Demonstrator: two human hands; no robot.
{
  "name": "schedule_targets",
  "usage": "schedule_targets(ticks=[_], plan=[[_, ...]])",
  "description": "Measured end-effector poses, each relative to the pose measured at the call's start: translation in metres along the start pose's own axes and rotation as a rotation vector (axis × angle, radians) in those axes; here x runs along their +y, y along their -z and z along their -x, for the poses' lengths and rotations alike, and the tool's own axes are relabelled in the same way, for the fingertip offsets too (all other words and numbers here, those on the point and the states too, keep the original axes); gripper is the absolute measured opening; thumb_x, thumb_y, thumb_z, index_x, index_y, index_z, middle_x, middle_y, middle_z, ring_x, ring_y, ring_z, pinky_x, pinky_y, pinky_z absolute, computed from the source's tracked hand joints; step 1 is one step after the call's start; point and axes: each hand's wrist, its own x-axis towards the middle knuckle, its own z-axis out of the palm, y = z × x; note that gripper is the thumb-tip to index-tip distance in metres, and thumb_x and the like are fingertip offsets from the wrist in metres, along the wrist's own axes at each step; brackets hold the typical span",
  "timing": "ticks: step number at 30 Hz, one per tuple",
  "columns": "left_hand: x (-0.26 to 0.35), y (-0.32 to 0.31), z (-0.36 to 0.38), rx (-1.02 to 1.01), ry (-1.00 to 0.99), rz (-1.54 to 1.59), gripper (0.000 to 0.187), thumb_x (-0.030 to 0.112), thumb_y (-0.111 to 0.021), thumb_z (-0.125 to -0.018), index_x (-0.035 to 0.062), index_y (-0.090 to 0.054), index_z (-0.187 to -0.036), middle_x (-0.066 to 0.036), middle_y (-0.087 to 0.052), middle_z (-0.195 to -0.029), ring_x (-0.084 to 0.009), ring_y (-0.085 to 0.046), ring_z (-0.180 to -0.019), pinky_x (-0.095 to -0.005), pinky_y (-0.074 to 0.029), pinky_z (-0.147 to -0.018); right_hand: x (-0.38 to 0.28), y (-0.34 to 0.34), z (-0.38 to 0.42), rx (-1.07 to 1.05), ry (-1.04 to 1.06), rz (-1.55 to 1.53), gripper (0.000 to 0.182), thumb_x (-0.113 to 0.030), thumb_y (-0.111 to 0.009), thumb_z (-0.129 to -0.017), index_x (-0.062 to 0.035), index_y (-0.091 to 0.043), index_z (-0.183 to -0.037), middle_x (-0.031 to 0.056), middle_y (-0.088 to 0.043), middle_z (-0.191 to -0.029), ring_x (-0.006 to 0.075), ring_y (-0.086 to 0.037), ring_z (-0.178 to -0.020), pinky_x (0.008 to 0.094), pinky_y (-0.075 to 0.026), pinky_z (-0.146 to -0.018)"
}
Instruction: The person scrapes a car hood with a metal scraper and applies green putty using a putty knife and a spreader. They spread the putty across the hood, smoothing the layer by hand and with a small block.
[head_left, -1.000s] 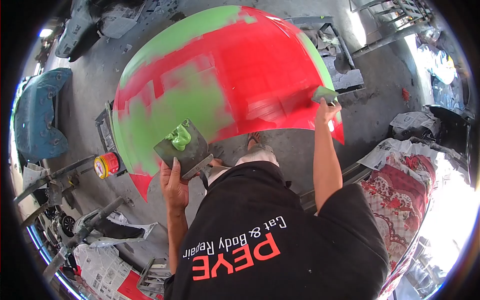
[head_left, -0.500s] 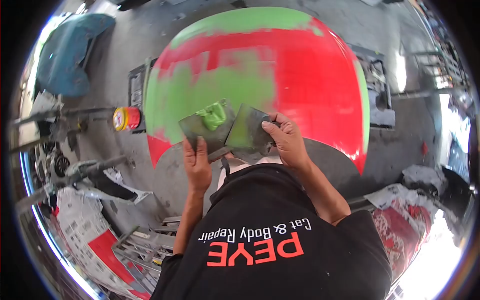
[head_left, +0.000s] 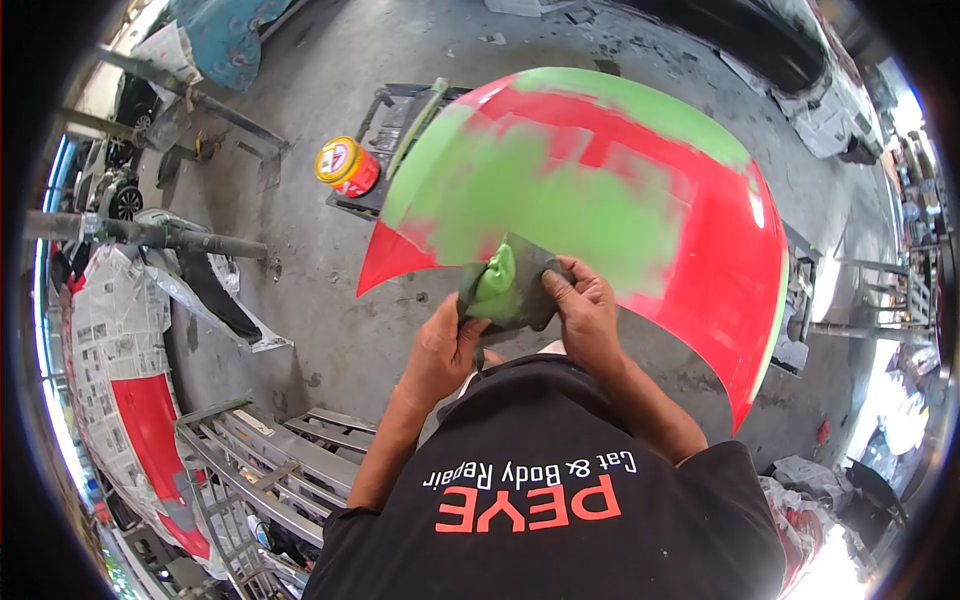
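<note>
My left hand [head_left: 437, 345] grips a dark, flat putty board [head_left: 470, 298] carrying a lump of bright green putty [head_left: 497, 277]. In my right hand [head_left: 590, 305] is a dark putty spreader [head_left: 532, 302], pinched between thumb and fingers. Board and spreader overlap in front of my body, so the line between them is hard to make out. Just beyond both hands lies a car hood [head_left: 600, 220], red with broad smeared green patches and a green far edge.
A red and yellow tin [head_left: 347, 167] stands on a dark stand [head_left: 400, 110] left of the hood. Metal racks [head_left: 265, 450] and a paper-masked red panel [head_left: 145, 420] are at lower left. A pipe-like bar [head_left: 180, 235] juts in from the left.
The putty board and spreader, apart at angles before, now overlap, and the putty lump looks reshaped. My view has turned, so the hood and tin appear farther right.
</note>
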Motion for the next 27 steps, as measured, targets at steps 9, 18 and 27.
schedule_targets(ticks=[9, 18, 27], plan=[[-0.079, 0.119, 0.076, 0.349, 0.253, 0.458, 0.026, 0.018, -0.048, -0.109, -0.001, -0.052, -0.127, -0.01, -0.063, -0.109, -0.0156, -0.059, -0.097, -0.0293, -0.048, -0.087, 0.04, -0.119, -0.016, -0.399, 0.271, 0.627, 0.023, 0.003, -0.062, -0.095, 0.0003, -0.07, -0.116, 0.0113, -0.073, -0.113, 0.0161, -0.066, -0.105, 0.032, -0.051, -0.094], [-0.103, 0.184, 0.083, 0.584, 0.199, 0.547, 0.027, 0.021, -0.045, -0.11, -0.0002, -0.054, -0.125, -0.005, -0.059, -0.111, -0.0101, -0.052, -0.101, -0.0261, -0.043, -0.091, 0.093, -0.221, -0.074, -0.888, 0.723, 0.863, 0.029, 0.007, -0.067, -0.082, -0.0027, -0.073, -0.109, 0.0174, -0.071, -0.117, 0.0381, -0.068, -0.107, 0.0441, -0.053, -0.094], [-0.147, 0.237, 0.07, 0.712, 0.263, 0.636, 0.025, 0.023, -0.046, -0.111, 0.0025, -0.054, -0.122, -0.001, -0.059, -0.108, -0.0066, -0.05, -0.098, -0.0241, -0.043, -0.09, 0.131, -0.266, -0.143, -0.909, 0.64, 1.03, 0.04, 0.004, -0.064, -0.079, -0.0096, -0.073, -0.116, 0.0095, -0.072, -0.117, 0.0335, -0.068, -0.106, 0.0414, -0.056, -0.091]])
